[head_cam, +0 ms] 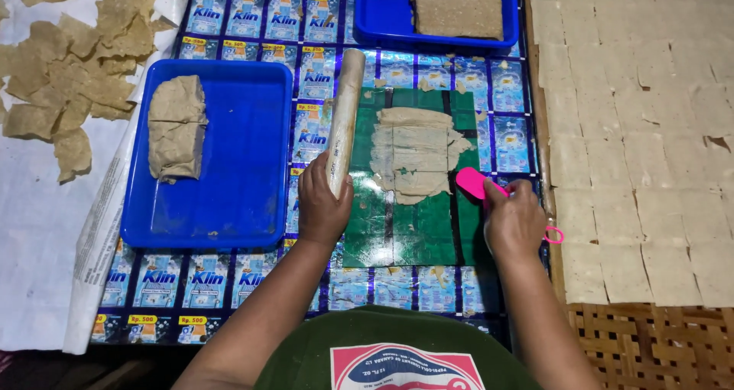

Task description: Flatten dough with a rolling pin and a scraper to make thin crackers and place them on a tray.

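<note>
From above, my left hand wraps the near end of the rolling pin, which lies along the left edge of the scored dough sheet on the green mat. My right hand closes on a pink cutter just right of the dough, both forearms reaching straight forward.

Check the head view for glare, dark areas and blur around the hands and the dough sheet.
Head view: glare glints off the shiny printed table cover; the bottom edge falls into shadow; the left hand on the rolling pin, the right hand with the pink tool and the scored dough sheet are evenly lit and sharp.
</note>
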